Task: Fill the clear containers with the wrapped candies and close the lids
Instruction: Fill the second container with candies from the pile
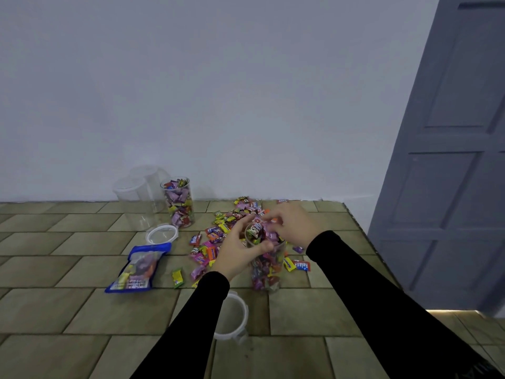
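A tall clear container (266, 272) packed with wrapped candies stands in the middle of the tiled surface. My left hand (238, 251) grips its upper part from the left. My right hand (291, 224) sits over its open mouth, fingers curled on candies (258, 228) heaped at the rim. Loose wrapped candies (218, 233) lie scattered behind and beside it. A second filled container (179, 202) without a lid stands at the back left. Beside it stand two empty clear containers (136, 203). One white-rimmed lid (161, 234) lies near them, another lid (235, 315) lies under my left forearm.
A blue candy bag (138, 268) lies flat at the left. A single yellow-green candy (177, 277) lies next to it. The surface ends at a white wall (218, 105) behind and drops off at the right edge, where a grey door (451, 160) stands.
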Demonstrator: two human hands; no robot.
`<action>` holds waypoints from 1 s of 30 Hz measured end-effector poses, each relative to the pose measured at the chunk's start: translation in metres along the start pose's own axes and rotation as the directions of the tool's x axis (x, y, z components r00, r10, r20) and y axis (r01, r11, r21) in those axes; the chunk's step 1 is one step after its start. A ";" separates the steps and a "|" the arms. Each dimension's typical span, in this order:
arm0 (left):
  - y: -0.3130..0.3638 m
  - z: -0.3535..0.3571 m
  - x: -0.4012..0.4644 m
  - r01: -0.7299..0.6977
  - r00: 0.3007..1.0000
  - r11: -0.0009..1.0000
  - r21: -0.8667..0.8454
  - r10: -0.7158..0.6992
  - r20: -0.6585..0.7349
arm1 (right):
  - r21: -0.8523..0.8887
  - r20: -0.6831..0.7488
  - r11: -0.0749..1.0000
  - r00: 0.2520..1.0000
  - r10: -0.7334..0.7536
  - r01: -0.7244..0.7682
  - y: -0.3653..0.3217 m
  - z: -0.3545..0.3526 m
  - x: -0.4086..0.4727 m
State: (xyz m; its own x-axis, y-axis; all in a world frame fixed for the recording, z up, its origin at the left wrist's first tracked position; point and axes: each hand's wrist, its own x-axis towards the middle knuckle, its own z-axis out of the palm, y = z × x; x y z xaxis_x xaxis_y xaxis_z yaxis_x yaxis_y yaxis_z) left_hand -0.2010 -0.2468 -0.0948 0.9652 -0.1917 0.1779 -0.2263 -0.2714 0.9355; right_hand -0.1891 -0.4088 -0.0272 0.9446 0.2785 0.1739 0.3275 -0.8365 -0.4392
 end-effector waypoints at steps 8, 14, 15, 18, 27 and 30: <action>-0.002 0.002 0.007 -0.001 0.999 0.998 -0.067 0.004 0.037 | -0.245 0.194 0.968 0.981 0.003 0.046 -0.015 0.006 0.006; -0.003 0.001 0.007 -0.005 0.999 0.997 -0.073 0.008 0.048 | -0.166 0.118 0.986 0.993 -0.003 0.023 -0.008 0.005 0.007; -0.002 0.000 0.007 0.004 0.999 0.998 -0.062 -0.001 0.054 | -0.171 0.105 0.985 0.994 -0.015 0.033 -0.007 0.006 0.006; -0.003 -0.002 0.008 0.025 0.998 0.997 -0.073 -0.020 0.066 | -0.175 0.116 0.984 0.993 -0.020 0.041 -0.005 0.006 0.003; -0.002 -0.008 0.006 0.054 0.993 0.998 0.020 -0.056 0.104 | 0.319 -0.322 0.946 0.946 0.043 0.065 0.014 0.018 -0.024; 0.000 -0.020 0.000 0.086 0.981 0.992 0.096 -0.101 0.168 | 0.393 -0.256 0.920 0.960 0.109 0.000 0.022 0.031 -0.032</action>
State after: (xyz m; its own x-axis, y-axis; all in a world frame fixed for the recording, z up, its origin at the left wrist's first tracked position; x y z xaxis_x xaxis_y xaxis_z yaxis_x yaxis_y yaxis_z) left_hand -0.1981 -0.2281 -0.0883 0.9474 -0.3188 0.0286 -0.1541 -0.3761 0.9137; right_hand -0.2111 -0.4211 -0.0693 0.9371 0.0554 0.3447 0.3104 -0.5839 -0.7501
